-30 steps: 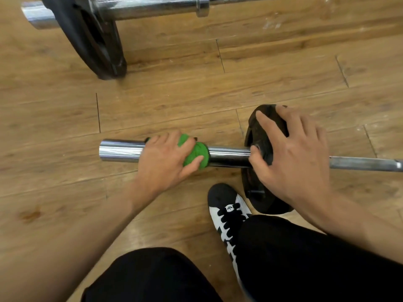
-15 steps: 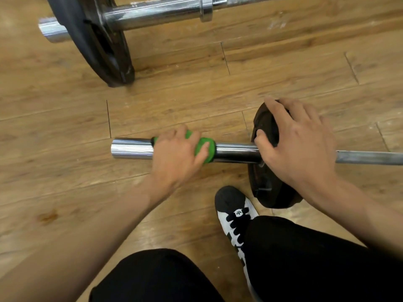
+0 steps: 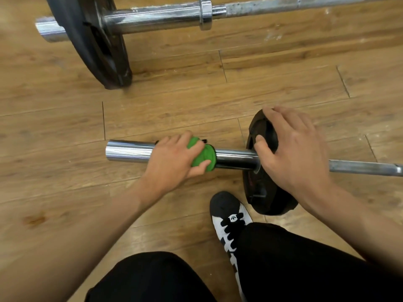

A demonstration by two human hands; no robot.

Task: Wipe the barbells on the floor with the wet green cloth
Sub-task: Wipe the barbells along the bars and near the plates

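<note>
Wood-plank flooring (image 3: 174, 101) fills the view, and both barbells lie on it.

Your left hand (image 3: 172, 160) is wrapped round the green cloth (image 3: 202, 155), which is bunched about the chrome sleeve of the near barbell (image 3: 128, 152). Your fingers go over the top of the sleeve and your thumb closes on the near side. The green shows just to the right of your knuckles. To the left of those fingers the bare sleeve runs out to its open end. To their right, a short dark stretch of sleeve separates the cloth from the small black plate (image 3: 261, 192).

Your right hand (image 3: 292, 153) grips that plate. Its fingers are draped over the top rim and the thumb is pressed on the face near the hub. The plate stands on edge on the floor.

The near barbell's long axis runs left to right across your view. Its sleeve end points left, and its thin shaft leaves from under your right hand toward the right edge.

Well beyond both sets of fingertips, the far barbell (image 3: 152, 18) lies roughly parallel. It carries a large black plate (image 3: 93, 40) near its left end and a collar (image 3: 205, 12) further right.

Below your right thumb, a black-and-white shoe (image 3: 231, 216) sits just beside the small plate.
</note>
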